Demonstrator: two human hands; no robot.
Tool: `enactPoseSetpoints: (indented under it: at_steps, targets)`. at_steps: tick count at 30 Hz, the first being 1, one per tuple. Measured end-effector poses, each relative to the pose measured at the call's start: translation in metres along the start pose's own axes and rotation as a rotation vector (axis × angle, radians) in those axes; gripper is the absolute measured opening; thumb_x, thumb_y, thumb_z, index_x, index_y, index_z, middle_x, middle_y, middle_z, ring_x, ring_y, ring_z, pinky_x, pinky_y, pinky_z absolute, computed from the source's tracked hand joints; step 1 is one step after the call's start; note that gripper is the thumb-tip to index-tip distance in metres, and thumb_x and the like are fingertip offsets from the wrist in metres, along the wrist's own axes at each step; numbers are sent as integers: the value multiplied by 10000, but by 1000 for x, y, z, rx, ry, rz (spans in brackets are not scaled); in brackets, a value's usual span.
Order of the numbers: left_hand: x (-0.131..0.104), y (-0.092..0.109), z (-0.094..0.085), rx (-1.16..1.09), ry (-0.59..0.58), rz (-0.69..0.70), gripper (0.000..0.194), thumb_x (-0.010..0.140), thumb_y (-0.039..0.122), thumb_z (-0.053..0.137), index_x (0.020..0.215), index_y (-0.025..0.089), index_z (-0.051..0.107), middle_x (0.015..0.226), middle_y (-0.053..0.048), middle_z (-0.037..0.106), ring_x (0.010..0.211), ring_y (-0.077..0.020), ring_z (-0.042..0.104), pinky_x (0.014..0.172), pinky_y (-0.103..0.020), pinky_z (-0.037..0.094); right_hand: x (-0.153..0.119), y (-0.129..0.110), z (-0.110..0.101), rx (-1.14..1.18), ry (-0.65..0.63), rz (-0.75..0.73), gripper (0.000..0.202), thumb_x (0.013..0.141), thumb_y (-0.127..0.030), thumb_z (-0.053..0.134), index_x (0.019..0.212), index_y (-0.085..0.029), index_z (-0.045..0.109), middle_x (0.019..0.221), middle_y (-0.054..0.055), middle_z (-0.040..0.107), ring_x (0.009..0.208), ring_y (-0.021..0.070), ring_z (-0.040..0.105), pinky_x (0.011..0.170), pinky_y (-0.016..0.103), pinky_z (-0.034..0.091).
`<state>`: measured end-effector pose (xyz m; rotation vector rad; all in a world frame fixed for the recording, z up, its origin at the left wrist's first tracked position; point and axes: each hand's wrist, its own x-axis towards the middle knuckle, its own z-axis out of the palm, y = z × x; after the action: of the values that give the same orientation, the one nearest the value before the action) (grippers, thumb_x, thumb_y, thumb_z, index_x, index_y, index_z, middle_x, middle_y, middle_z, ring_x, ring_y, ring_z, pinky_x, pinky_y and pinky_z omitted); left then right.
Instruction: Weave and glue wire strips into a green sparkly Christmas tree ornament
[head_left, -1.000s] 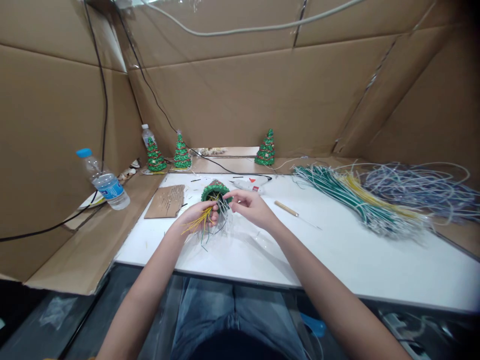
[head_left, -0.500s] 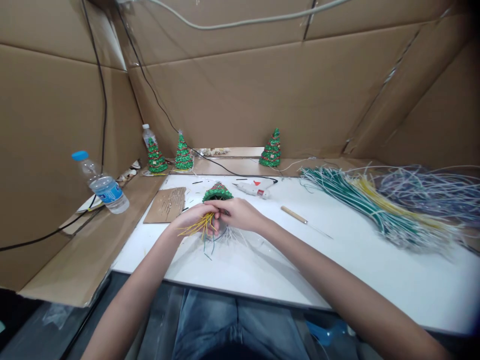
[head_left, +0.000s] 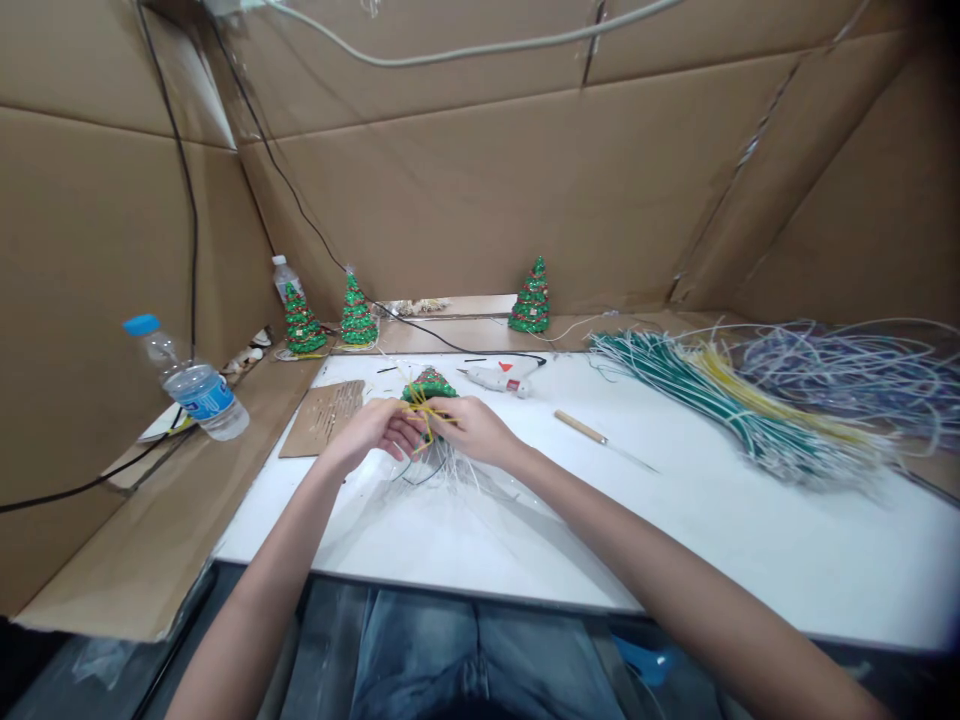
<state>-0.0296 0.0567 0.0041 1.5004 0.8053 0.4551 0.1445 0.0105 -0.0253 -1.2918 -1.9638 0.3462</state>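
A small green tinsel Christmas tree (head_left: 429,382) lies on the white table with its base toward me. Thin yellow wires (head_left: 426,411) come out at its base, between my hands. My left hand (head_left: 379,428) pinches the yellow wires with thumb and forefinger, its other fingers loosely curled. On the other side, my right hand (head_left: 474,425) is closed on the yellow wires against the tree's base; its fingertips are partly hidden. White wires (head_left: 456,468) and a few dark green ones trail below onto the table.
A glue gun (head_left: 495,379) lies behind my right hand, and a wooden-handled awl (head_left: 581,426) to its right. Wire bundles (head_left: 697,400) cover the right side. A cardboard piece (head_left: 322,418), a water bottle (head_left: 199,390) and a finished tree (head_left: 530,300) stand around.
The yellow wires have gone from hanging down at the left to being drawn up across the tree's base. My left fingers have loosened and spread somewhat. The view has shifted slightly.
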Motion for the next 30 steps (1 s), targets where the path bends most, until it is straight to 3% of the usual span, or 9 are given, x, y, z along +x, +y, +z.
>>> enactPoseSetpoints:
  at_steps: [2,4,7,11,13,16,19,25,30]
  targets:
    - [3,-1,0,54,196,179,240,683,309,529,721,100,641,534,-19,601,420,-114,547,409,-198,384,1,1,1,188,17,65,269,879,-256,475,688,-150,631,630,6,629,549,100,503,546,208,342]
    - [7,-2,1,110,315,345,223,657,253,591,796,96,667,562,14,573,408,-75,483,406,-185,362,2,2,3,369,15,142,360,879,-352,489,593,-151,575,543,-7,576,467,84,442,483,204,320]
    - [13,0,3,238,280,474,311,663,257,661,925,95,701,667,-4,594,496,-79,494,465,-194,389,4,5,4,511,-12,196,419,855,-488,484,607,-158,555,525,-11,572,376,66,377,393,202,281]
    - [19,4,8,404,245,582,255,721,305,658,863,109,737,731,-47,620,660,-132,548,554,-212,415,6,10,2,586,-66,215,465,806,-574,485,608,-158,543,532,7,596,326,61,378,334,201,259]
    - [21,7,11,413,195,554,245,767,325,612,789,112,731,654,-29,604,570,-108,520,488,-198,375,7,12,0,615,-96,227,469,788,-578,490,584,-158,536,491,3,576,311,60,379,319,196,246]
    - [22,8,14,318,52,400,319,811,386,555,708,110,677,435,45,473,334,-55,348,354,-192,248,6,11,-3,646,-137,244,444,768,-562,504,586,-158,540,466,-3,575,296,60,384,306,190,240]
    - [22,7,15,160,-13,326,349,760,444,621,629,121,611,379,82,387,272,-38,289,311,-190,195,5,9,-6,654,-172,252,445,769,-533,516,557,-145,564,441,0,569,289,55,385,305,185,250]
    - [22,1,11,79,12,296,401,671,463,713,760,73,712,345,85,367,292,-19,237,330,-185,134,0,4,-10,653,-182,292,428,762,-501,575,549,-130,587,432,5,582,281,45,374,299,178,231]
    - [21,1,13,76,86,332,371,628,434,733,685,68,720,351,65,387,326,-25,251,347,-191,147,-1,-3,-9,684,-124,350,363,750,-476,597,691,-121,640,476,-3,611,279,45,366,296,179,216]
